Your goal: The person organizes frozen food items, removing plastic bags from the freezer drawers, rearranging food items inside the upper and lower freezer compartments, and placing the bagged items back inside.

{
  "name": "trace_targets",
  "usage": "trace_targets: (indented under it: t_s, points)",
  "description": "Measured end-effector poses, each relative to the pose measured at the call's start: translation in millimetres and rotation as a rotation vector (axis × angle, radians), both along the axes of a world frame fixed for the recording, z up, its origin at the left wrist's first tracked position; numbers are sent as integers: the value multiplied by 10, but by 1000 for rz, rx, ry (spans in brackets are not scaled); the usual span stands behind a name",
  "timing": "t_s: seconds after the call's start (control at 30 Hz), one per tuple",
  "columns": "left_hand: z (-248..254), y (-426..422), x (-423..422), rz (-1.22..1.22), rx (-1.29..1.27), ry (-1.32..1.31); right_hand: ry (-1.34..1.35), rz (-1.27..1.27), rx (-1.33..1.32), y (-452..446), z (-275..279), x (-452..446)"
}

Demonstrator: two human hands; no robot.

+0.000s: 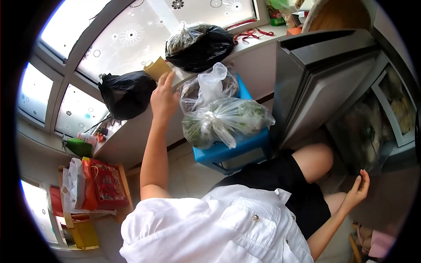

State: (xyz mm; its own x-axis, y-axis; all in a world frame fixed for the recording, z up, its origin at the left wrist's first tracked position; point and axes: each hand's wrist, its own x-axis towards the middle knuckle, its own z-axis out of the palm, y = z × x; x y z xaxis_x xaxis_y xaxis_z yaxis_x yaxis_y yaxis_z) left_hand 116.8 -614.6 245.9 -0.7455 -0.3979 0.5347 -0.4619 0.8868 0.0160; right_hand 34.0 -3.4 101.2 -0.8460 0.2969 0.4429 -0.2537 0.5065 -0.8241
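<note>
My left hand (pixel 163 101) reaches out to the window sill, fingers stretched and seemingly open. Its fingertips are at the lower edge of a tan, folded card-like piece (pixel 157 69); whether they touch it I cannot tell. A black plastic bag (pixel 127 94) stands left of this hand, and another black bag (pixel 201 48) with a clear knotted bag (pixel 186 38) lies beyond it. To its right, clear bags of leafy greens (pixel 228 120) rest on a blue stool (pixel 237 158). My right hand (pixel 357 190) hangs open, fingers loosely bent, below the refrigerator's lower compartment, with nothing visible in it.
The refrigerator door (pixel 322 74) stands open on the right, beside a drawer (pixel 394 105) with bagged food. Red ribbon (pixel 254 36) lies on the sill (pixel 263 41). A green bottle (pixel 79 147) and red boxes (pixel 109 184) are at the left. Pink cloth (pixel 382 243) shows lower right.
</note>
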Motion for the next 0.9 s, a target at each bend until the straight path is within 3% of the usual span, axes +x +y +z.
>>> trace_targets:
  t_s: [0.03,0.2,0.33,0.37,0.4,0.5,0.53,0.63,0.73,0.77,0.8,0.83,0.9]
  points:
    - [-37,-7,-73,-67,-59,163,-7,-3,18,-21,24,-7]
    - [325,-462,-767,-89,156,150,24,7,33,-125,178,-30]
    - [273,-1428,-1761,-135,-222,306,52,-41,160,-305,441,45]
    - [160,-1737,-1972,-103,-204,312,64,-46,143,-361,504,83]
    - [252,-1692,-2031,-17,-19,176,77,-54,125,-397,548,121]
    - [314,-1688,-2074,151,-176,-83,101,-71,124,-409,641,203]
    - [401,-1797,-2124,245,0,-97,120,-71,96,-404,618,204]
    - [692,-1914,-1985,94,-63,104,173,-101,63,-378,530,193]
    - [1357,-1859,-1786,-117,-36,350,195,-81,74,-313,446,127]
    - [1615,-2141,-1793,-325,26,377,188,-75,66,-298,419,98]
    - [1836,-2390,-1875,-695,401,416,182,-63,59,-282,390,60]
    - [2058,-1386,-1494,-780,585,347,156,-45,58,-244,337,8]
    - [2276,-391,-1186,-839,845,259,112,-2,57,-159,259,-101]
